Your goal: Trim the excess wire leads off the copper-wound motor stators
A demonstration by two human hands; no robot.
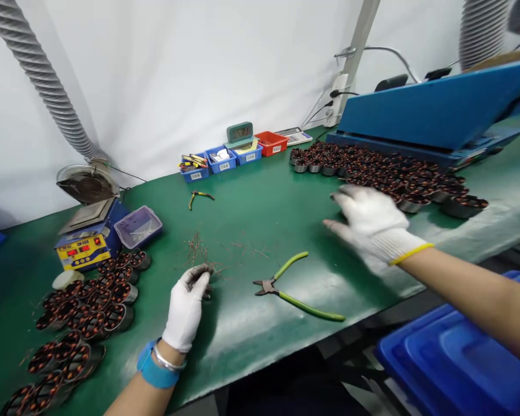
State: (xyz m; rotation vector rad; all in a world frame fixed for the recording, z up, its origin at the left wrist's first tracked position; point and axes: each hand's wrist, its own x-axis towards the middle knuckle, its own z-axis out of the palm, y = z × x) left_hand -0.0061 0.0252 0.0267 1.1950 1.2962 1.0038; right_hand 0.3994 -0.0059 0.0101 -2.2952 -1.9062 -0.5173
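Note:
My left hand (188, 303), in a white glove with dark fingertips, has its fingers curled together beside a scatter of thin wire clippings (196, 248); whether anything is between them is hidden. Green-handled cutters (268, 286) lie with jaws and handles apart on the table between my hands. My right hand (364, 219), gloved and slightly blurred, is over the table with its fingers spread and holds nothing. Just beyond it is a large group of round metal cores with copper windings (372, 167). More such wound cores (91, 323) stand in rows at the left.
On the green table (260, 225) are small pliers (199, 196), a purple tray (137, 227) and a blue-yellow device (86, 242). Small blue bins (222, 162), a red bin (271, 143) and a clock (240, 133) line the back. A blue machine (420, 115) stands back right; blue containers (450, 358) sit below.

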